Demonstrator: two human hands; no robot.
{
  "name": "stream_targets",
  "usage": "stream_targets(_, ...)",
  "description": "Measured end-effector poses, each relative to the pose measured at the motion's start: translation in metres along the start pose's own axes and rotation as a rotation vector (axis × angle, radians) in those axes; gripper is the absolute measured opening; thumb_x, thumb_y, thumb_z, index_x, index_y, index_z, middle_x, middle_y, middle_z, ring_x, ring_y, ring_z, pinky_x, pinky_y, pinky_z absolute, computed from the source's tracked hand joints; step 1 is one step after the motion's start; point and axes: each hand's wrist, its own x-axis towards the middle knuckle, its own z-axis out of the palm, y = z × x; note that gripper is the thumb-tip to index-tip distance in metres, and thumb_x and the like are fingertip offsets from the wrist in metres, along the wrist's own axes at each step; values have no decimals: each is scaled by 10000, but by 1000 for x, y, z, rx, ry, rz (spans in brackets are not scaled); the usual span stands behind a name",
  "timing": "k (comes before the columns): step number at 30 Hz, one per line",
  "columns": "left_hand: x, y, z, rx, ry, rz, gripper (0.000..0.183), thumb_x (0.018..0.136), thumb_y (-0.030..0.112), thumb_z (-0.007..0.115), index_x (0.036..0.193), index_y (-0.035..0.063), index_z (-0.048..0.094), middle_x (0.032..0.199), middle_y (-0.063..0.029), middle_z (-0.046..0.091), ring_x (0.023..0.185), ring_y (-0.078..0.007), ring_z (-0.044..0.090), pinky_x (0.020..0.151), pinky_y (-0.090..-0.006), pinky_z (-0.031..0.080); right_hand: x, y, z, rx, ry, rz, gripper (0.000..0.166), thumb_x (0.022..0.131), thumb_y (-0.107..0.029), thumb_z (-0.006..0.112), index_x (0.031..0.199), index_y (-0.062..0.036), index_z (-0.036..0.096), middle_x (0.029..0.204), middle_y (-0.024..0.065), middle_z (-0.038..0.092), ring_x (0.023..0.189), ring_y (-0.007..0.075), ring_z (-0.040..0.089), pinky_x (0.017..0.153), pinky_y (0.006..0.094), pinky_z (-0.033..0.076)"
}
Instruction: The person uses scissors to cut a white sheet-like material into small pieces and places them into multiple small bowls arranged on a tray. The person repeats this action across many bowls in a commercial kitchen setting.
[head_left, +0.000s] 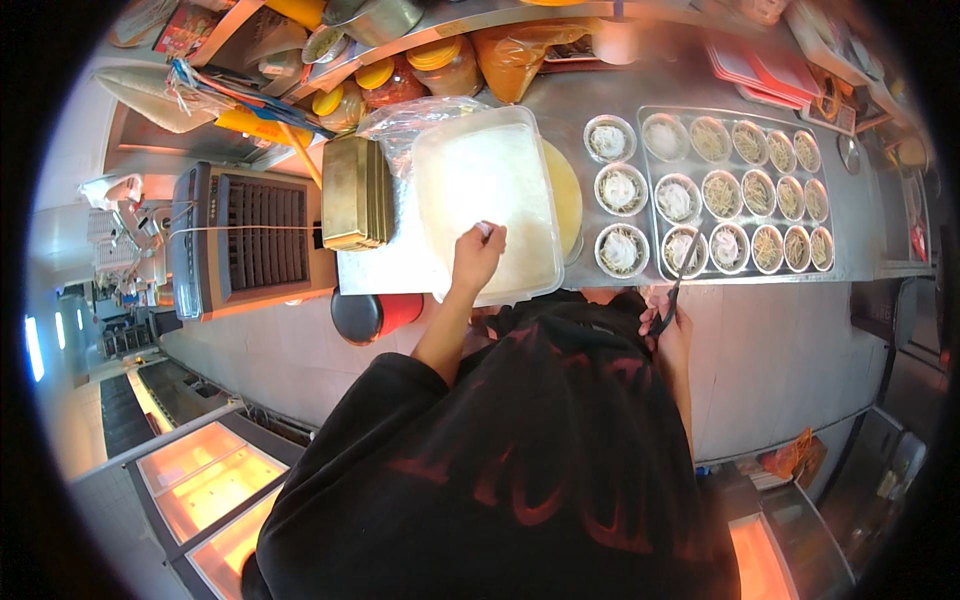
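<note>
My left hand (478, 259) is closed over a translucent plastic tub (553, 225). A bit of white food (485, 228), perhaps noodles, shows between its fingers. Glare washes out much of the tub's inside. In my right hand (670, 330) are dark-handled scissors (663, 322), their blades pointing up over the counter edge, across a foil cup (684, 252). That cup and several others hold pale thin strips topped with white noodle-like strands. Three such topped cups, one of them the nearest cup (621, 250), stand left of a metal tray (739, 277); cups farther right on the tray hold only strips.
A yellow round thing (566, 199) lies partly under the tub. Stacked brass-coloured metal tins (356, 193) stand to its left, beside an air cooler (247, 232). Yellow-lidded jars (442, 67) line the back. Red trays (765, 71) sit back right; a red-and-black stool (375, 316) is below.
</note>
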Motion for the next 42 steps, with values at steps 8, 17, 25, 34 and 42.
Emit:
stream_targets(8, 10, -42, 13, 325, 184, -117, 402, 857, 399, 709, 952, 9, 729, 919, -203, 735, 889, -380, 707, 812, -454, 556, 4, 1, -9, -42, 13, -12, 472, 1010, -439, 606, 1155, 10, 593, 809, 76, 637, 565, 108, 589, 401, 231, 342)
stream_targets(17, 18, -39, 37, -6, -56, -234, 235, 885, 292, 704, 884, 58, 694, 839, -96, 714, 774, -220, 680, 663, -340, 530, 6, -8, -5, -105, -47, 11, 379, 1022, -369, 601, 1127, -5, 608, 792, 79, 654, 545, 117, 597, 393, 231, 350)
stream_targets(25, -17, 44, -1, -1735, -550, -326, 159, 1023, 236, 536, 964, 114, 618, 752, 33, 506, 636, -86, 462, 537, -221, 391, 10, -12, 0, -141, -38, 32, 455, 1012, -432, 603, 1141, 4, 596, 812, 86, 641, 574, 123, 601, 398, 241, 361)
stream_targets(34, -29, 94, 29, -1464, -740, -207, 305, 1046, 338, 519, 849, 109, 560, 660, 26, 417, 633, -124, 448, 591, -274, 384, 17, -18, 4, -224, -44, 85, 447, 1000, -432, 616, 1120, -2, 605, 803, 79, 647, 566, 126, 598, 408, 249, 361)
stream_targets(42, -34, 53, 72, -908, -261, -351, 242, 1023, 291, 574, 860, 111, 583, 692, 35, 535, 636, -103, 544, 627, -259, 466, 13, -14, -11, -250, -5, 51, 425, 1018, -416, 601, 1121, -4, 613, 781, 82, 659, 545, 134, 600, 406, 248, 379)
